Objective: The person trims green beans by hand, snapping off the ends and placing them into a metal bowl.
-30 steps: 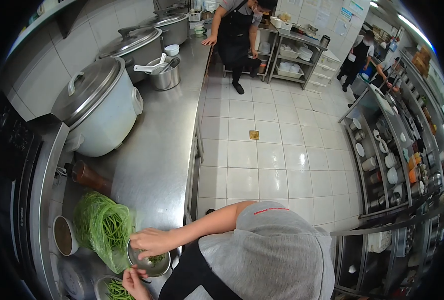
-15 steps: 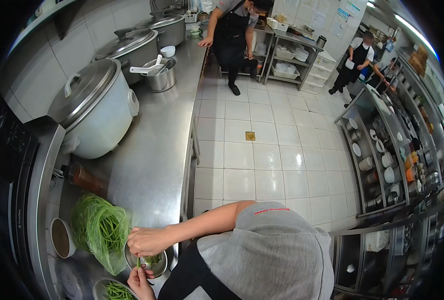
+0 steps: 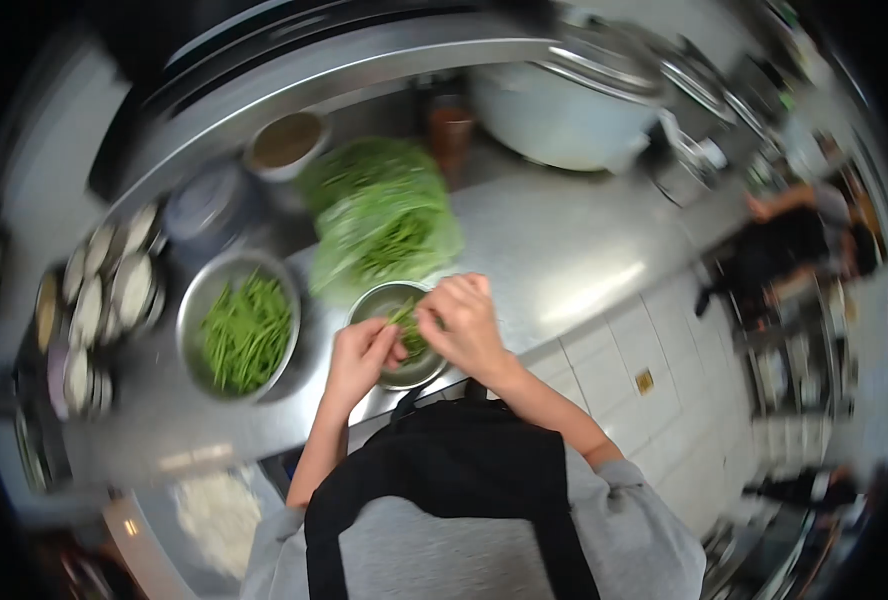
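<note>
Both of my hands are over a small metal bowl point(image 3: 419, 377), which has green bits inside. My left hand point(image 3: 359, 355) is closed in a pinch on a green bean point(image 3: 402, 316) above the bowl. Fingers of my right hand point(image 3: 467, 325) are closed at the bean's other end; blur hides the exact grip. Just behind the bowl lies a green plastic bag point(image 3: 329, 255) filled with long green beans point(image 3: 399, 240). To the left, a larger metal bowl point(image 3: 188, 340) holds a heap of cut green beans point(image 3: 247, 330).
A big rice cooker point(image 3: 564, 115) stands at the back of the steel counter point(image 3: 534, 240). Behind the bag are a brown-filled container point(image 3: 289, 140) and a reddish jar point(image 3: 451, 135). Several small dishes point(image 3: 89, 310) sit far left. A co-worker point(image 3: 794, 240) is at right.
My view has swung left and down, so the counter now lies across in front of me and the large bowl of cut beans shows fully. Both hands stay over the small bowl.
</note>
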### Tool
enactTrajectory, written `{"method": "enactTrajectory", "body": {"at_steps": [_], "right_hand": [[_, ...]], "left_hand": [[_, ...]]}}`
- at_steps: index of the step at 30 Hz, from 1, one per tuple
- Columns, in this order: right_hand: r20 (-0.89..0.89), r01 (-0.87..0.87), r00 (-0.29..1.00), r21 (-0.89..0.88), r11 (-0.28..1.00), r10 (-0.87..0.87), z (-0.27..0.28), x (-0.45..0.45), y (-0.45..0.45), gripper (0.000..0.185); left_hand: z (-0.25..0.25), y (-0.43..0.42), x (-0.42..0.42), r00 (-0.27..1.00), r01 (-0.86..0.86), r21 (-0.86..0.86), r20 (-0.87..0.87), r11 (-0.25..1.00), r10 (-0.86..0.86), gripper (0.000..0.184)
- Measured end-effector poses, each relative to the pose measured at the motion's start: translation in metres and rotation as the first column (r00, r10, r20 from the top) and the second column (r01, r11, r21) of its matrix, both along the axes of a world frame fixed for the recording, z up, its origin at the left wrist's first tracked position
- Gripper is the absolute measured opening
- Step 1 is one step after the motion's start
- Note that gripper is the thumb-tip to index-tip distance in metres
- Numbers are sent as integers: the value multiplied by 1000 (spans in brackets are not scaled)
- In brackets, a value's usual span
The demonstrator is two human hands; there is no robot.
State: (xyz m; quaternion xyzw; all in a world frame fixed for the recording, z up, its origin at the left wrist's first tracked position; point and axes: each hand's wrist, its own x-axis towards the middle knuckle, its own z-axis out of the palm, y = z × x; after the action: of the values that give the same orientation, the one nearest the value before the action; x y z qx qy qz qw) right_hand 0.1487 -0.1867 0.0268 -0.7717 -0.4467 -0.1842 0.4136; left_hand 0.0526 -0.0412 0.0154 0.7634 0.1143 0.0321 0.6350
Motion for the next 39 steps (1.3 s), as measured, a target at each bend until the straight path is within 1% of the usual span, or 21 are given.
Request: {"method": "enactTrajectory", "body": {"at_steps": [2,4,5,6,8,9,12,13,14,16,17,18,20,24,27,29,31,34,36,38,39], "right_hand": [[-4,-108,994,4,994,108,0,-8,10,9],[24,-162,987,-8,987,162,-1,-12,18,8],[-38,-205,978,-25,978,204,-2,-13,20,6],[-41,-250,968,-22,968,249,-6,-13,23,6],[-101,-224,969,8,975,223,-16,-8,26,3],[-102,-220,972,-83,972,212,-19,-5,25,5],[-206,-275,947,-119,954,247,-27,-1,29,8],[-385,-373,865,-66,925,321,-28,1,31,6],[-386,-391,859,-67,918,337,-24,-3,33,6],[-412,-366,827,121,923,382,-14,-15,40,9],[-271,-344,890,131,930,367,-13,-20,43,14],[-268,-363,883,133,922,386,-9,-21,47,14],[-105,-461,881,32,887,462,0,-26,53,18],[-5,-490,872,-9,872,490,-12,-24,67,19],[0,-496,868,8,868,496,-11,-25,71,14],[-41,-512,858,-21,858,511,-16,-25,71,11],[-65,-539,842,-68,840,535,-19,-23,69,9],[-98,-639,769,-99,763,631,-17,-25,64,7],[-144,-690,724,-130,712,675,-12,-26,60,5],[-208,-739,672,-121,663,711,-5,-27,55,5],[-272,-697,692,-14,717,669,-4,-24,52,10]], "left_hand": [[-7,2,-6,998,-62,-42,17,997,62,21],[-16,3,-9,996,-74,-340,21,937,87,21],[-23,4,-10,986,-127,-410,50,903,161,21],[-26,7,-10,970,-168,-475,78,864,232,22],[-25,13,-14,933,-293,-652,-36,699,358,22],[-26,18,-19,928,-298,-696,-51,653,370,20],[-23,24,-28,892,-281,-777,7,564,453,16],[-20,24,-30,883,-295,-766,10,571,470,15],[-19,24,-32,874,-306,-767,9,564,487,15],[-19,22,-33,827,-359,-760,9,541,562,14],[-18,21,-34,816,-369,-760,12,535,579,14],[-19,20,-34,786,-384,-759,31,527,617,14],[-20,16,-34,742,-411,-757,46,508,669,15],[-26,10,-32,692,-486,-701,57,522,720,20],[-41,2,-31,620,-503,-715,92,485,779,23],[-40,0,-32,634,-518,-726,29,452,773,26],[-44,-9,-31,599,-442,-772,125,456,791,21],[-48,-13,-33,636,-480,-724,102,495,765,22],[-49,-13,-40,718,-463,-704,59,538,694,23],[-44,-14,-48,729,-436,-735,50,520,683,22],[-41,-14,-53,746,-403,-766,41,500,665,22]]}}
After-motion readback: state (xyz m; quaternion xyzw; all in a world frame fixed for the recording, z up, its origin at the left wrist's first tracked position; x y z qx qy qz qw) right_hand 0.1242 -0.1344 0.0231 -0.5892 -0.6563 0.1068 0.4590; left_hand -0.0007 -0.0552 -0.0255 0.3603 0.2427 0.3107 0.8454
